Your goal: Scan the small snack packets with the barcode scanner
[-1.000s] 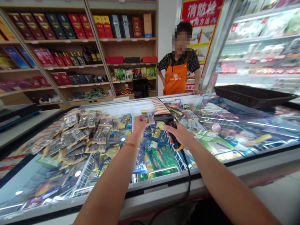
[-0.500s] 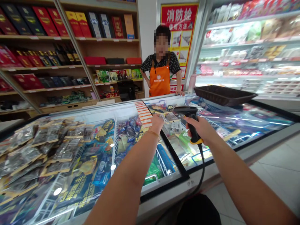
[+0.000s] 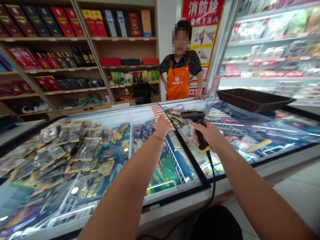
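My left hand (image 3: 163, 124), with a thin bracelet on its wrist, is closed at a blurred strip of orange-and-white labels (image 3: 159, 111) above the glass freezer top. Its fingertips are mostly hidden behind the hand. In my right hand (image 3: 208, 134) is a black and yellow barcode scanner (image 3: 200, 130), gripped by the handle, its head pointing left towards the strip. The scanner's cable (image 3: 212, 166) hangs over the freezer's front edge. Below both hands, packaged goods lie in wire baskets (image 3: 172, 156) inside the freezer.
Many small flat packets (image 3: 67, 143) are heaped on the glass at the left. A dark brown tray (image 3: 255, 99) stands at the right. Across the freezer, a person in an orange apron (image 3: 178, 81) rests a hand on the edge. Stocked shelves (image 3: 125, 39) line the back.
The view has swung slightly left. My left hand has moved left across the strip, which now shows on both sides of it. The scanner has come a little closer to my left hand.
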Demonstrator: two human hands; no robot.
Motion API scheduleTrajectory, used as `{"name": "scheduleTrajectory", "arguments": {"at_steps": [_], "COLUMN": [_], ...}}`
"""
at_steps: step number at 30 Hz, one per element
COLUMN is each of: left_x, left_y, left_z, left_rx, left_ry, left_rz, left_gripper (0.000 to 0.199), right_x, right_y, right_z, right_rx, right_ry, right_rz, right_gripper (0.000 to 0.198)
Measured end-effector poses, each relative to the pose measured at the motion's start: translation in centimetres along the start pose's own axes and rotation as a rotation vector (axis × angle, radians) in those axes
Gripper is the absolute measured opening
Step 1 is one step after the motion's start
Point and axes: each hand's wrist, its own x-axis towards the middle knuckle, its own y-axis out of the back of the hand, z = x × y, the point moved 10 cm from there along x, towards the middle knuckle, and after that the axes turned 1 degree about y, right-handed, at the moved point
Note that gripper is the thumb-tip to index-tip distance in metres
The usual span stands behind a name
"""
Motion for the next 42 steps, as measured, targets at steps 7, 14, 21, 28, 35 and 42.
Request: {"name": "scheduleTrajectory", "arguments": {"at_steps": [7, 14, 21, 28, 35, 42], "left_x": [-2.1, -5.9, -8.2, -9.4, -9.8, -5.4], "left_y": [17.6, 27.6, 32.4, 32.1, 29.9, 23.6], "left_z": [2.3, 6.0, 5.2, 4.5, 8.8, 7.1], "left_rx": [0.47, 1.277, 1.457, 1.476, 1.381, 0.609], "left_ry": [0.031, -0.055, 0.071, 0.058, 0.02, -0.114], "left_rz": [0.204, 0.16, 0.219, 0.215, 0.249, 0.12], "left_gripper": [0.036, 0.031, 0.044, 0.058, 0.056, 0.012], "right_x": [-1.5, -2.9, -3.0, -2.5, -2.2, -1.8], "right_y": [-8.2, -14.0, -15.6, -14.4, -13.8, -13.5], "right_z": [-1.1, 0.0, 2.1, 3.3, 3.4, 3.5], "right_rx": [-0.031, 0.012, 0.076, 0.08, 0.091, 0.075], "right_ry": [0.043, 0.068, 0.12, 0.094, 0.06, 0.061], "right_rz": [-0.176, -0.297, -0.357, -0.356, -0.306, -0.289], "right_gripper": [0.026, 0.034, 0.041, 0.038, 0.036, 0.033]}}
